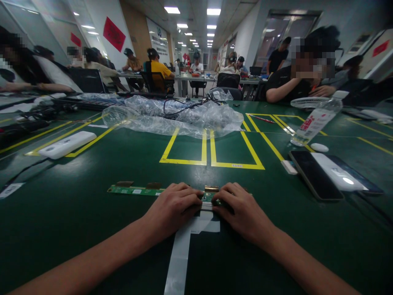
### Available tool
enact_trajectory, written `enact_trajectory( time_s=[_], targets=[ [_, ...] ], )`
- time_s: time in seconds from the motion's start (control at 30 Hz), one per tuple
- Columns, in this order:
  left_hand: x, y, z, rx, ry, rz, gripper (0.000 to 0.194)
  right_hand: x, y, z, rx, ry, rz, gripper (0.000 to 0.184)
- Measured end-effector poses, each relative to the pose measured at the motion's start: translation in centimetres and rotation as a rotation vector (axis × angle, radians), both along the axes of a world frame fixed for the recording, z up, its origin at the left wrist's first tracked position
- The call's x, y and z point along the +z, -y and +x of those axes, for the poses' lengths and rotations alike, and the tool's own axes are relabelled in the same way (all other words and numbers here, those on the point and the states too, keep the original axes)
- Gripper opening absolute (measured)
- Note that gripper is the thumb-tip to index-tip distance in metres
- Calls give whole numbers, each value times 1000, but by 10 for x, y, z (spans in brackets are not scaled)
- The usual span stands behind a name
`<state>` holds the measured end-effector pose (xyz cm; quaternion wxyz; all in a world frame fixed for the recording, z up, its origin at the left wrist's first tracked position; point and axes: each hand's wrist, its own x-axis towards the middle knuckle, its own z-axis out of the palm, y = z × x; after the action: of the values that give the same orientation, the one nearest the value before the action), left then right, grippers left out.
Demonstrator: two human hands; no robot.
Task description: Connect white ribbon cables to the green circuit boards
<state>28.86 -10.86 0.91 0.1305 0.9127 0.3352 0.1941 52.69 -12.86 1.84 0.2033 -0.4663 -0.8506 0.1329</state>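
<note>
A long, narrow green circuit board [143, 190] lies crosswise on the green table in front of me, with brown film tabs along its far edge. A flat white ribbon cable [178, 262] runs from the board's near side, folds, and continues toward me. My left hand [175, 205] is closed at the board's middle, its index finger and thumb at the left end of the white cable connector [206, 205]. Opposite it, my right hand [238, 207] is closed on the board at the connector's right end. The fingers partly cover the board, and the exact contact is hidden.
Crumpled clear plastic wrap [184, 116] and black cables lie beyond yellow tape outlines [184, 161]. A white device [68, 144] sits left. At right are a phone [316, 174], a white power bank [339, 172] and a tilted-looking bottle [319, 119]. Another person [284, 84] sits across.
</note>
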Motion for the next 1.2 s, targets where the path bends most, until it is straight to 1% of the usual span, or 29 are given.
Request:
enact_trajectory(
  time_s=[0.13,0.37,0.6,0.8,0.9,0.97,1.07,1.13,1.2],
  targets=[
    [-1,0,0,-1,-20,14,13,-1,-2,2,26,3,9,15],
    [1,1,1,-9,-32,30,12,-3,-1,-1,33,106,86,16],
    [0,-1,2,-9,14,30,13,-6,2,-4,50,167,134,6],
    [1,-3,1,-10,16,12,14,-6,3,-5,46,167,129,5],
    [0,-2,1,-4,-10,33,14,-4,2,-3,57,151,111,8],
    [1,0,-1,-24,-32,74,18,-2,0,0,76,125,92,12],
    [7,4,-5,-85,-129,123,32,-1,-1,6,100,36,38,18],
    [13,8,-8,-112,-210,110,39,-1,-2,9,101,-22,5,21],
    [19,13,-9,-112,-257,82,43,-3,-2,11,101,-53,-14,22]
  ],
)
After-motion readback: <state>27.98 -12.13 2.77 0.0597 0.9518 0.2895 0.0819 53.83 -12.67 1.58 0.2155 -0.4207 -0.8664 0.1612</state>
